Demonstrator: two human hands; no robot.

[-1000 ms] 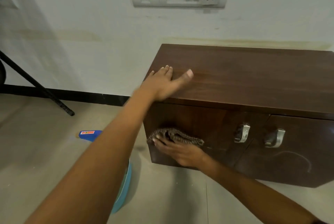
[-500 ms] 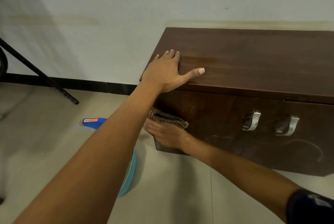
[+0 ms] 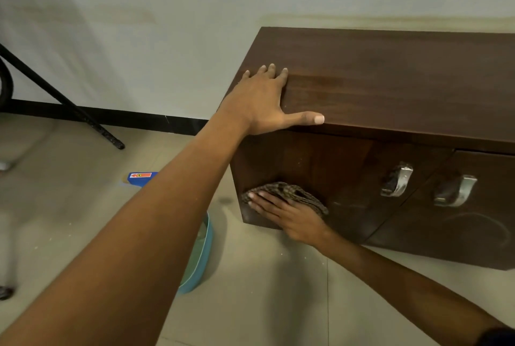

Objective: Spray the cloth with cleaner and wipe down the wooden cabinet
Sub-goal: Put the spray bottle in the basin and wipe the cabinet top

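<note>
A low dark wooden cabinet (image 3: pixel 390 80) stands against the white wall, with two metal handles on its doors. My left hand (image 3: pixel 264 100) rests flat on the left end of its top, fingers straight and thumb out along the front edge. My right hand (image 3: pixel 289 214) presses a brown patterned cloth (image 3: pixel 289 192) with straight fingers against the lower left of the cabinet front. A blue cleaner bottle (image 3: pixel 140 177) with an orange label lies on the floor to the left, mostly hidden behind my left forearm.
A light blue basin (image 3: pixel 202 256) sits on the tiled floor beneath my left forearm. A black stand leg (image 3: pixel 69 105) slants down to the floor at the left. Chalky curved marks show on the right cabinet door (image 3: pixel 473 223).
My right hand with the cloth slid from the front's lower left edge a little rightward and back down. The view tilted downward, and my left hand stayed on the top.
</note>
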